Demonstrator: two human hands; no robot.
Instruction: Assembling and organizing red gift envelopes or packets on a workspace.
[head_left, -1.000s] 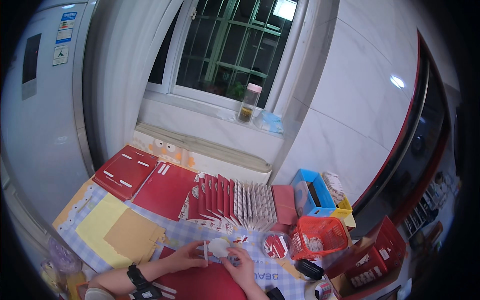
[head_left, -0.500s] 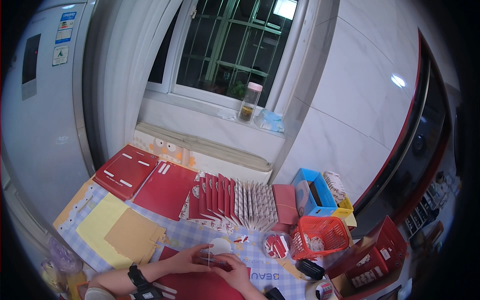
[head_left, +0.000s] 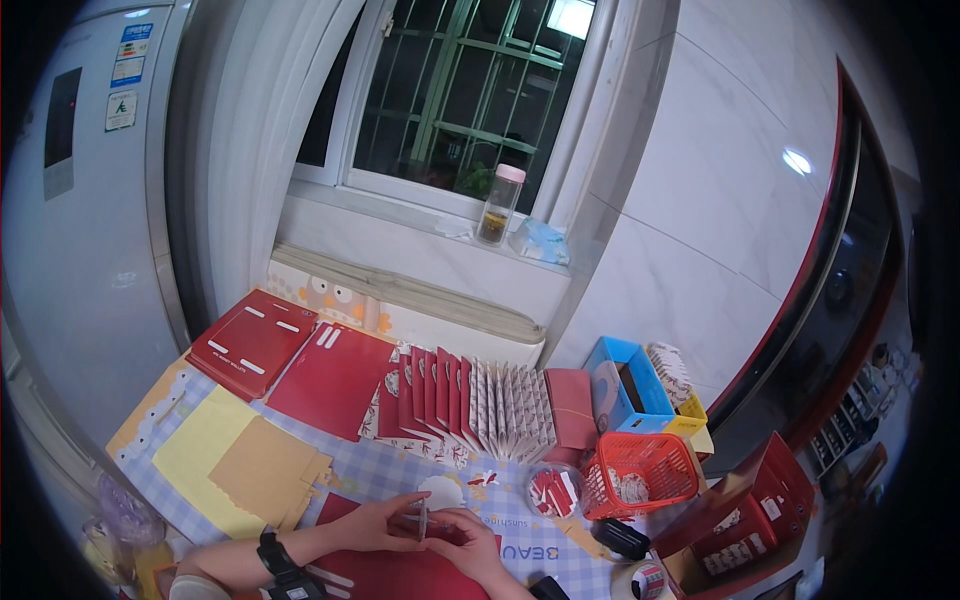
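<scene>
Both of my hands are raised over a dark red sheet (head_left: 400, 572) at the table's near edge. Between them is a small, thin, pale piece (head_left: 422, 520), seen nearly edge-on; its kind does not show. My left hand (head_left: 383, 523), with a black watch on its wrist, pinches it between thumb and forefinger. My right hand (head_left: 468, 541) has its fingertips closed on the piece's right side. A white round-edged piece (head_left: 441, 490) lies on the tablecloth just beyond my hands.
Red folded packets (head_left: 435, 390) stand in a row behind. Rightward are a bowl of red strips (head_left: 553, 493), an orange basket (head_left: 645, 480), a blue box (head_left: 625, 385), a black object (head_left: 621, 539), a tape roll (head_left: 640, 580) and an open red box (head_left: 740, 525). Brown sheets (head_left: 265, 470) lie left.
The pale piece has turned a little and shows slightly more of its face. My hands have shifted only slightly, with the fingers still around it.
</scene>
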